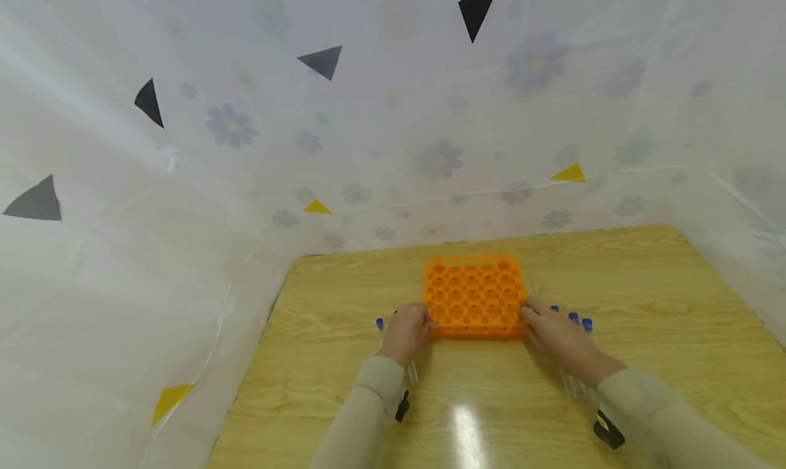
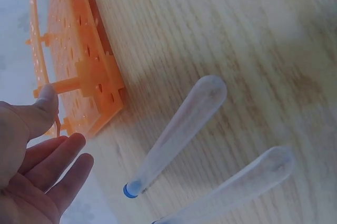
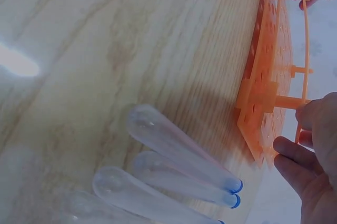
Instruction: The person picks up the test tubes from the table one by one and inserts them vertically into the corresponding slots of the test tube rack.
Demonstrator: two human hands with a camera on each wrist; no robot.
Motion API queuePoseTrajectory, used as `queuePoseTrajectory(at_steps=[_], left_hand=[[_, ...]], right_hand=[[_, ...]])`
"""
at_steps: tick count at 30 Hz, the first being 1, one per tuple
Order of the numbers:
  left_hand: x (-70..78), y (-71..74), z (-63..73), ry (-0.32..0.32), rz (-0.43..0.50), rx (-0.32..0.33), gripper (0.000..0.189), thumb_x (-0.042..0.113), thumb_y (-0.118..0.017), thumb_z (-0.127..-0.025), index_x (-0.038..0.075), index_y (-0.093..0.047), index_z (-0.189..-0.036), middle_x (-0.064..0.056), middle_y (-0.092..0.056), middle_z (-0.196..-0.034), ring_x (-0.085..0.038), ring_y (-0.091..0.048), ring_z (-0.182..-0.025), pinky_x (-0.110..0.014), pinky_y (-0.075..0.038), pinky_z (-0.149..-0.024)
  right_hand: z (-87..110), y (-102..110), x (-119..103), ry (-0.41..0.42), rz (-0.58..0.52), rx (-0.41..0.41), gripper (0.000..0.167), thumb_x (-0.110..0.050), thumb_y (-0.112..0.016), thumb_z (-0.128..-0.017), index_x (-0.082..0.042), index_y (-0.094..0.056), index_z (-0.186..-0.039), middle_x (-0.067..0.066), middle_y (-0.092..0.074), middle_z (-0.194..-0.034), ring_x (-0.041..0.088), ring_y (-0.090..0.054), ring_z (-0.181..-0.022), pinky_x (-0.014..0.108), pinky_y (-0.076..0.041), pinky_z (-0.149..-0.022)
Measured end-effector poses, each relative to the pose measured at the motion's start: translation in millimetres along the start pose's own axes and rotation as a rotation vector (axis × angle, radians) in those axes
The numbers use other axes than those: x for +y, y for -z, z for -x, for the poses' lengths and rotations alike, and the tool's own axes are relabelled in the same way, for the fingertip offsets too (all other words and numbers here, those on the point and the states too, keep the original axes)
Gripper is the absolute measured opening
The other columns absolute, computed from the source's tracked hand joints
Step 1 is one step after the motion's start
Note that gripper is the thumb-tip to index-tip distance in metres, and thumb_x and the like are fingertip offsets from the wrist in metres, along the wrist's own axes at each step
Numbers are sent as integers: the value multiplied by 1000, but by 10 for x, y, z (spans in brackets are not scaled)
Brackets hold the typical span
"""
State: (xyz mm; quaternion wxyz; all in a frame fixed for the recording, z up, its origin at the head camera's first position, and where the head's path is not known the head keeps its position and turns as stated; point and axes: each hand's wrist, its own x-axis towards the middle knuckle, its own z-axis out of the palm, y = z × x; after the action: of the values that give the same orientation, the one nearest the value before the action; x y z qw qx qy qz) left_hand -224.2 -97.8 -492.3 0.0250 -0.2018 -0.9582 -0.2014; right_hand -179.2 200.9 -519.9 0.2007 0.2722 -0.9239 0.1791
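An orange test tube rack with rows of round holes is on the wooden table. My left hand pinches its left edge, the thumb on the upper plate beside a corner post in the left wrist view. On the opposite edge, my right hand pinches the same plate between thumb and fingers. Two clear test tubes with blue caps, one of them the nearer tube, lie on the table by my left hand. Several more capped tubes, including a clear test tube, lie beside my right hand, partly under the forearm in the head view.
The wooden table meets a pale plastic sheet printed with flowers and triangles, hanging behind it and along the sides. A bright glare spot shows on the tabletop near the front.
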Motion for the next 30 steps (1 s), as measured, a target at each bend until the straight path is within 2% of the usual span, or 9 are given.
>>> queuePoseTrajectory(at_steps=[6,10,13,16,19,25,30], left_hand=[[-8,-13,82,-48,104,23,9,13,-72,-90,7,-67,-91,-6,-71,-87,-15,-67,-77,-19,-55,-65],[16,-2,124,-81,114,23,17,11,-71,-91,4,-68,-107,-8,-73,-103,-20,-69,-93,-24,-58,-77],[35,9,144,-106,95,11,24,13,-72,-91,4,-70,-113,-9,-73,-110,-22,-69,-101,-27,-59,-83],[43,13,151,-124,57,6,23,17,-74,-89,5,-74,-109,-8,-74,-108,-21,-69,-99,-28,-59,-83],[53,19,164,-124,17,3,22,22,-75,-88,9,-76,-105,-5,-75,-105,-20,-69,-100,-29,-59,-86],[63,23,210,-145,-23,26,19,23,-77,-86,10,-77,-100,-3,-75,-101,-22,-69,-103,-34,-58,-91],[78,1,270,-149,-39,33,19,25,-76,-86,11,-77,-100,-3,-74,-100,-19,-69,-94,-29,-59,-83]], right_hand=[[50,21,-64,-1,15,12,24,1,-78,-80,-8,-58,-92,4,-54,-94,6,-41,-65,18,-41,-51],[74,17,-91,-9,38,19,26,1,-79,-78,-7,-59,-92,5,-55,-95,8,-47,-67,20,-46,-52],[93,14,-106,-7,43,41,27,0,-81,-77,-8,-59,-89,3,-53,-93,7,-43,-64,18,-41,-49],[116,10,-114,9,41,79,28,1,-82,-74,-9,-58,-86,1,-51,-88,6,-38,-61,16,-35,-46],[148,6,-120,27,42,110,30,1,-82,-72,-9,-58,-85,1,-51,-88,6,-40,-62,15,-35,-46],[233,-5,-154,44,27,141,30,3,-82,-69,-7,-61,-89,3,-55,-92,12,-54,-71,19,-49,-53],[298,10,-198,32,5,132,27,4,-80,-73,-5,-63,-92,3,-56,-97,14,-59,-78,21,-56,-63]])
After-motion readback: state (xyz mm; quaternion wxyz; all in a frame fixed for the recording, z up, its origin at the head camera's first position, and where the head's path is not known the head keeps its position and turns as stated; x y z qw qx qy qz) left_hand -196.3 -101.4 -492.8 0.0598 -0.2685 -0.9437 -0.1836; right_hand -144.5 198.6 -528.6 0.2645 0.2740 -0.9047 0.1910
